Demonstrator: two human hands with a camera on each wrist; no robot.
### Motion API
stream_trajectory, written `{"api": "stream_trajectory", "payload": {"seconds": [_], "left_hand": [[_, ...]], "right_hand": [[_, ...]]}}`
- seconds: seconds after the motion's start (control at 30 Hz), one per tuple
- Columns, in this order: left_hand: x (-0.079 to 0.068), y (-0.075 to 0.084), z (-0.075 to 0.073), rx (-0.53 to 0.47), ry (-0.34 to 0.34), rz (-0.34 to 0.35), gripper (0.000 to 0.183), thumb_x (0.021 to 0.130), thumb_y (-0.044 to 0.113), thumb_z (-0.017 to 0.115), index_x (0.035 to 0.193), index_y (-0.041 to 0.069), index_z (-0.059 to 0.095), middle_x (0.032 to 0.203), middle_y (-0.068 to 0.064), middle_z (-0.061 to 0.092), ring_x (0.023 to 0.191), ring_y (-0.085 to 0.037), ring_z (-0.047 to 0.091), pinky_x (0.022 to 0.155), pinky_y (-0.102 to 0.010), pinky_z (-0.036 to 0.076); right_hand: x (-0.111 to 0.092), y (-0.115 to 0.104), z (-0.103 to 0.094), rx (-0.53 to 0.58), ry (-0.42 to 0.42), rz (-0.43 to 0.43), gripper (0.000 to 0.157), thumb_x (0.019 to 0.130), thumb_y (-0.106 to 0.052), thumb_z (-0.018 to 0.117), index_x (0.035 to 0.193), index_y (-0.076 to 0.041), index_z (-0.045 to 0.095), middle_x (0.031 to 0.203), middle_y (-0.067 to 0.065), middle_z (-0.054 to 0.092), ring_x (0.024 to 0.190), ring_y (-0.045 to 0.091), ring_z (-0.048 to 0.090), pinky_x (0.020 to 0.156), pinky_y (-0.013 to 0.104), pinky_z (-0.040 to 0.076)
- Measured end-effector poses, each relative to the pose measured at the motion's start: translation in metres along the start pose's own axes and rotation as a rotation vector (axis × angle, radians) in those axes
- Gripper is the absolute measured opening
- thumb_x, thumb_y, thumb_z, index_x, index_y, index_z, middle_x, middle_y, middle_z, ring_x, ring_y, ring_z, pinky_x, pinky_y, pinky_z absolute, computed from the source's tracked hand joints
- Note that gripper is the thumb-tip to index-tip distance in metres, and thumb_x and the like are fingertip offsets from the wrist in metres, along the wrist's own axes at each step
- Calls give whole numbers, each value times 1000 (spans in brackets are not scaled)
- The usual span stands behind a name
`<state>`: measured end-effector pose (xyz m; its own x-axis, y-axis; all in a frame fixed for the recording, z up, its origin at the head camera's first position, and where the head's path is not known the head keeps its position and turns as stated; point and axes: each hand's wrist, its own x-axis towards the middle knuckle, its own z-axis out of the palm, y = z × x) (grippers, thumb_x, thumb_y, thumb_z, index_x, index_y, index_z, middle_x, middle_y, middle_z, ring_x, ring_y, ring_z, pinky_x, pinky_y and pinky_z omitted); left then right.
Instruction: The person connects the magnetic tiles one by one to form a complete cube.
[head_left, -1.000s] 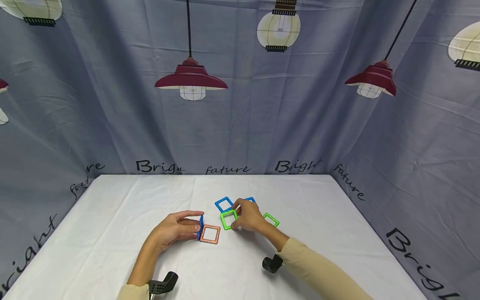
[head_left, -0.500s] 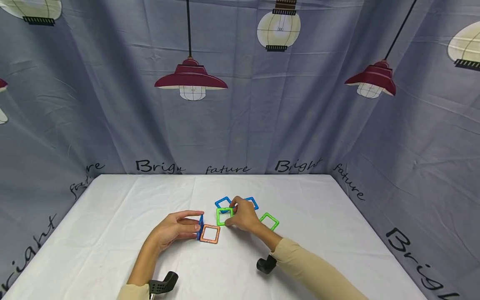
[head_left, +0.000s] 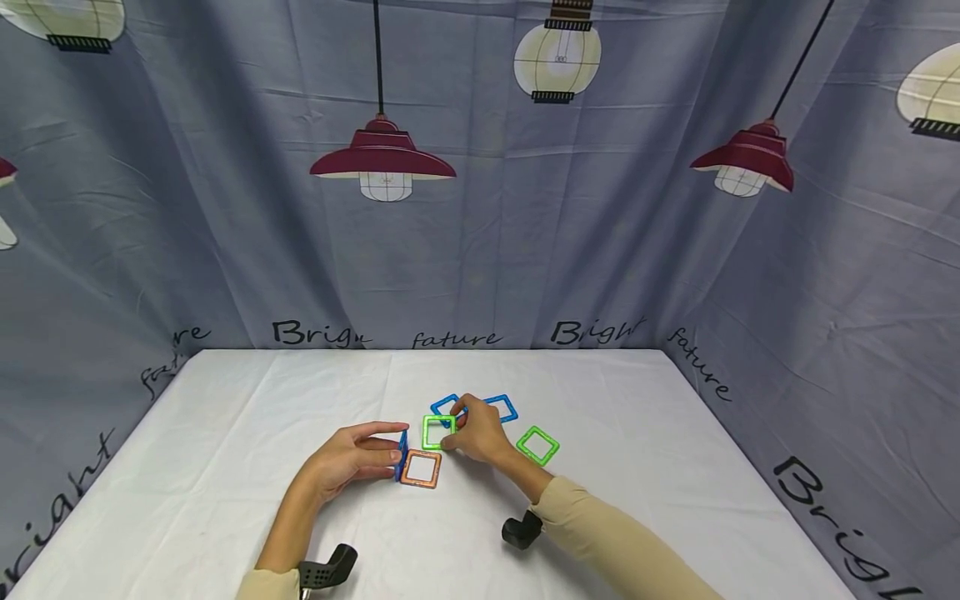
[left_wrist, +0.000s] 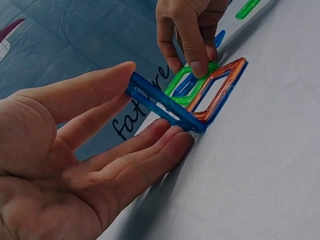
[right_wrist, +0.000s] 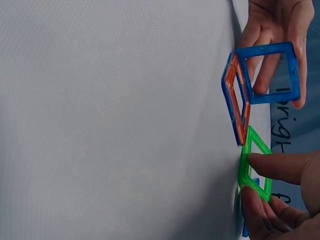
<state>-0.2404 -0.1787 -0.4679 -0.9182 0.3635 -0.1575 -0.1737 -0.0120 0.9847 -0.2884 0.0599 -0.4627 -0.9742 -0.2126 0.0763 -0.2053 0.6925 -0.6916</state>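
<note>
A blue square magnetic tile [head_left: 402, 457] stands upright at the left side of an orange square tile [head_left: 438, 470]. My left hand [head_left: 347, 458] holds the upright tile, with fingertips at its upper and lower corners. In the right wrist view a blue edge shows along the underside of the orange tile [right_wrist: 244, 120]. Just behind the orange tile, my right hand [head_left: 482, 433] pinches a green square tile [head_left: 425, 432] by its right side. The green tile [right_wrist: 244, 167] is tilted up, its near end right at the orange tile's corner.
Behind the right hand lie two blue square tiles, one at the left [head_left: 442, 402], partly covered, and one at the right [head_left: 512, 407]. Another green tile [head_left: 529, 454] lies farther right on the white tablecloth [head_left: 637, 433]. A grey patterned curtain [head_left: 465, 267] hangs beyond the table.
My right hand has moved left with the green tile, bringing it behind the orange tile. The other green tile and the right blue tile have come into fuller view. My left hand stays put.
</note>
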Motion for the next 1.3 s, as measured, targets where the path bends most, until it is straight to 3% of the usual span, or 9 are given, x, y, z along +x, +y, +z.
{"api": "stream_trajectory", "payload": {"seconds": [0.67, 1.13, 1.3], "left_hand": [[0, -1, 1, 0, 8, -3, 59, 91, 5, 73, 145, -3, 51, 124, -27, 67, 104, -27, 71, 90, -41, 60], [0, -1, 1, -11, -7, 6, 61, 91, 6, 74, 145, -6, 49, 121, -25, 68, 104, -26, 71, 90, -40, 60], [0, 0, 0, -11, -3, 3, 60, 92, 5, 72, 146, -6, 49, 122, -25, 69, 104, -25, 71, 90, -41, 60]], "right_hand": [[-2, -5, 10, 21, -1, -32, 44, 70, -5, 90, 104, 0, 62, 84, 11, 66, 70, 14, 54, 59, 24, 45], [-6, -6, 9, -8, 23, -60, 41, 73, -4, 89, 104, -2, 61, 83, 8, 63, 71, 14, 52, 60, 24, 42], [-7, -7, 7, -4, 20, -93, 35, 78, 0, 83, 106, -1, 62, 83, 6, 62, 72, 14, 53, 61, 23, 45]]}}
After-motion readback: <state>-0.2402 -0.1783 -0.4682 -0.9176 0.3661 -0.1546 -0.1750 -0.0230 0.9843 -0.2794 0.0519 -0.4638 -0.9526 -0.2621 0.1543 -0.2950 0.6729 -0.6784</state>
